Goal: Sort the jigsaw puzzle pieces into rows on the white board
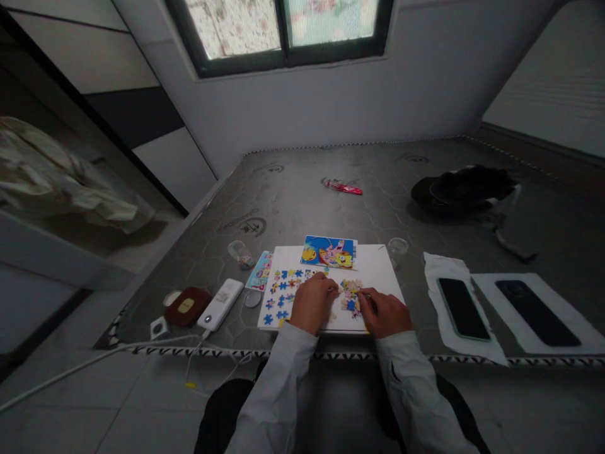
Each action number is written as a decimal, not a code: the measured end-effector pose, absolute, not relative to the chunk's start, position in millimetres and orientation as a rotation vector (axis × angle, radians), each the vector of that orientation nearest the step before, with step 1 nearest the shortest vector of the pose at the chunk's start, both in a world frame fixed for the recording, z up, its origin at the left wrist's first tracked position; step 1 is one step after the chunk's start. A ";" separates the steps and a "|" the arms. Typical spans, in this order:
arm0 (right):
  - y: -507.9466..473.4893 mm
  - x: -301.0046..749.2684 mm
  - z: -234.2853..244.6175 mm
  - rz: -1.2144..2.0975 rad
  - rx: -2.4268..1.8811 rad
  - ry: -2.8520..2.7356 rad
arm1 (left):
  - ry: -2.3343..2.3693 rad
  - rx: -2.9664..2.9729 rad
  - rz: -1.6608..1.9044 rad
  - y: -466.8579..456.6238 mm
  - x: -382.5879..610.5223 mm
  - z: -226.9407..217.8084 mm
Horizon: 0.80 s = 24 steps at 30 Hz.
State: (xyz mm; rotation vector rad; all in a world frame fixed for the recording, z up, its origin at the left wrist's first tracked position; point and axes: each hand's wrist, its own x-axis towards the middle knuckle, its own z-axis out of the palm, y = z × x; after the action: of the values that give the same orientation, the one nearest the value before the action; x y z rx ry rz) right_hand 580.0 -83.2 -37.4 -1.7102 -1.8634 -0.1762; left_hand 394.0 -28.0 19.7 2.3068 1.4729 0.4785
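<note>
The left hand (312,304) is positioned palm down over the middle of the white board (373,257), with fingers curled and the thumb and forefinger drawn close together. The right hand (386,313) is at the board's right side, fingers bent and fingertips at the edge of the piled puzzle pieces (350,295). At this scale and in dim light, it cannot be determined whether either hand grips a piece.

The pile is located between the two hands. Separate puzzle pieces (282,299) are arranged in rows on the left part of the board (the left hand conceals some of this area). A cartoon picture card (329,252) lies at the board's far edge; a second card (259,271) lies along its left edge.

Left of the board are a clear cup (242,255) with small contents, a round clear lid (252,299), a white power bank (221,304) with a cable attached, and a brown case (188,307). A second clear cup (397,250) stands near the far right corner. Farther right, a phone (464,309) rests on white paper. Beyond the board, the grey mat (293,214) carries a red object (344,187) and a dark cap (460,190).
</note>
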 end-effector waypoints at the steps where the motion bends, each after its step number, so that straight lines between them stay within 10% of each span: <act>1: -83.0 580.1 -37.5 -0.174 -1.701 -1.865 | 1.474 2.303 0.480 -28.2 394.2 20.5; 24: -82.8 579.7 -37.6 -0.187 -1.714 -1.854 | 1.671 2.105 0.734 -25.0 402.6 28.4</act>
State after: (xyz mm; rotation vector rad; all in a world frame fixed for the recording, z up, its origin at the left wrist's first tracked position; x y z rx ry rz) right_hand 579.7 -82.8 -37.6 -1.7135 -1.8536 -0.1865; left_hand 402.6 -25.0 28.4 2.1054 1.6714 0.7340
